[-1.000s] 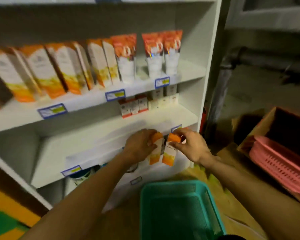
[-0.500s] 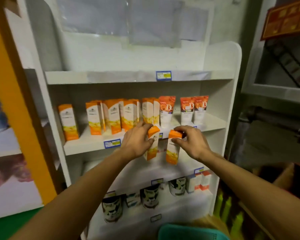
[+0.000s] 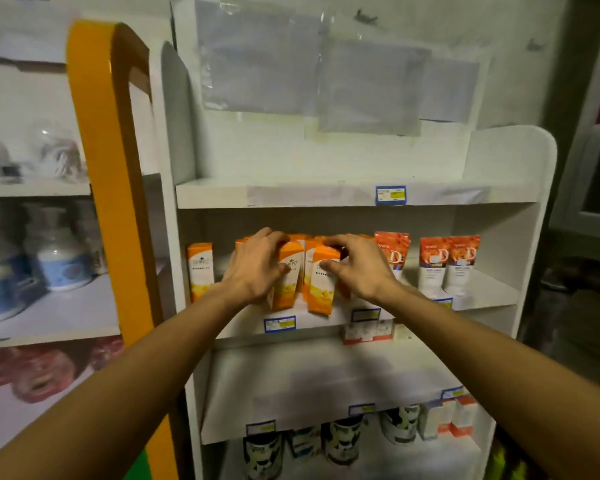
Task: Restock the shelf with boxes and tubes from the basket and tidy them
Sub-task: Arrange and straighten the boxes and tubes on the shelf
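My left hand (image 3: 257, 268) grips an orange-and-white box (image 3: 286, 282) by its top, standing it at the front of the second shelf (image 3: 482, 296). My right hand (image 3: 359, 268) pinches a second matching box (image 3: 323, 285) right beside it. Both boxes stand in front of a row of the same boxes, mostly hidden behind my hands. One more such box (image 3: 200, 270) stands alone at the shelf's left end. Three orange-topped white tubes (image 3: 449, 263) stand upright on the right part of the shelf. The basket is out of view.
The top shelf (image 3: 291, 195) is bare with a price tag (image 3: 390, 195). Small red-and-white boxes (image 3: 368, 332) sit on the third shelf, cans (image 3: 342, 441) on the bottom one. An orange post (image 3: 108, 168) and a neighbouring shelf with jars (image 3: 54, 258) stand left.
Both hands rose from near the basket up to the second shelf, carrying one box each. The view lifted with them, and the green basket dropped out of sight.
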The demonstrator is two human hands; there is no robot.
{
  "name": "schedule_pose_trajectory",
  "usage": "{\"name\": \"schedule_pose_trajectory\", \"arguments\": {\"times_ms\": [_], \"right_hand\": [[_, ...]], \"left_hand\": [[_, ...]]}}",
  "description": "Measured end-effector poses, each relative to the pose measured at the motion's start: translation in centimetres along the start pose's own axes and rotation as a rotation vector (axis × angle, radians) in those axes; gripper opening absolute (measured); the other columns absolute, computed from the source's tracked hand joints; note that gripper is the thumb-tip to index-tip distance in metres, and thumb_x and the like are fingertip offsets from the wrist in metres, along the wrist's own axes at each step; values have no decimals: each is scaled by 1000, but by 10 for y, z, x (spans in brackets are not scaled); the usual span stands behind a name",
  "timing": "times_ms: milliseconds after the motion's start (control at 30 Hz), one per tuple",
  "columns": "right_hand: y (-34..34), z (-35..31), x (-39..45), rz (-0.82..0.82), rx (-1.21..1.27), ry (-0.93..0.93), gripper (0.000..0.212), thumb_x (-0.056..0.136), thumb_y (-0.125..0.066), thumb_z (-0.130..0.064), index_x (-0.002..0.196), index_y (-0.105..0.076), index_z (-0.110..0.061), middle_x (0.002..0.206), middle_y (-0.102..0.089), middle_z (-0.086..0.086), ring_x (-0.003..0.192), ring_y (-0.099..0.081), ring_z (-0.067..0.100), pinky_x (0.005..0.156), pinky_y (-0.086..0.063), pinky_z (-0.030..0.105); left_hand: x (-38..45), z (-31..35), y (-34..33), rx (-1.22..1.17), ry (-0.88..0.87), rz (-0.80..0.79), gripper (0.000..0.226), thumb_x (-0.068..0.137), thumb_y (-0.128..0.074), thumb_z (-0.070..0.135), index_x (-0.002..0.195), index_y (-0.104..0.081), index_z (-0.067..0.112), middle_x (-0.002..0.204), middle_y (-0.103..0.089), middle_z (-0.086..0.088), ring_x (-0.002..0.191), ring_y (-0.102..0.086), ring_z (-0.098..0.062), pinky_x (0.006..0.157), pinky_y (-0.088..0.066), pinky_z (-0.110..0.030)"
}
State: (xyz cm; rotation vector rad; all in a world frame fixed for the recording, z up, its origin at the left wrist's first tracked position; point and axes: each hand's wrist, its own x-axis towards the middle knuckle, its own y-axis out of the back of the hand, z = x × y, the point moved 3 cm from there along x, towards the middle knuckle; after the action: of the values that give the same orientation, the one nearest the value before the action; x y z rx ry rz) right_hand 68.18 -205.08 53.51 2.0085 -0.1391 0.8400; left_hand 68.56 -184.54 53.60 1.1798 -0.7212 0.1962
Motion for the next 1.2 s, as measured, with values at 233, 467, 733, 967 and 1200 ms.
{"name": "schedule_pose_trajectory", "arguments": {"times_ms": [233, 467, 733, 967, 1200], "right_hand": [[-27, -17, 35, -24, -203, 193, 44, 93, -61, -44, 133, -57, -24, 128, -63, -1, 122, -53, 19, 104, -38, 37], [-53, -3, 53, -44, -279, 274, 43, 94, -56, -49, 131, -59, -26, 133, -62, -1, 142, -34, 22, 121, -13, 48], [-63, 5, 59, -5, -270, 284, 43, 96, -53, -48, 132, -59, -25, 134, -62, -1, 142, -35, 21, 120, -12, 46], [-67, 12, 51, 3, -308, 254, 51, 97, -50, -48, 142, -48, -25, 144, -51, 0, 140, -35, 22, 120, -15, 45], [-68, 13, 37, -34, -315, 207, 71, 95, -53, -49, 154, -25, -21, 157, -32, 3, 149, -19, 23, 123, -10, 47]], "left_hand": [[17, -24, -3, 127, -13, -59, 52, 87, -71, 38, 133, -56, 21, 124, -61, -2, 114, -57, -24, 96, -49, -41], [24, -43, -13, 224, -19, -61, 53, 90, -67, 41, 137, -53, 22, 132, -58, -3, 122, -50, -23, 102, -41, -40], [24, -44, -12, 309, -70, -70, 52, 91, -64, 40, 139, -50, 23, 132, -56, -2, 122, -48, -21, 102, -38, -35], [18, -39, -13, 360, -46, -136, 59, 92, -61, 42, 144, -42, 21, 140, -47, -5, 128, -45, -24, 107, -37, -39], [12, -30, -7, 433, -68, -178, 73, 94, -57, 46, 154, -28, 17, 161, -26, -7, 144, -30, -26, 116, -28, -41]]}}
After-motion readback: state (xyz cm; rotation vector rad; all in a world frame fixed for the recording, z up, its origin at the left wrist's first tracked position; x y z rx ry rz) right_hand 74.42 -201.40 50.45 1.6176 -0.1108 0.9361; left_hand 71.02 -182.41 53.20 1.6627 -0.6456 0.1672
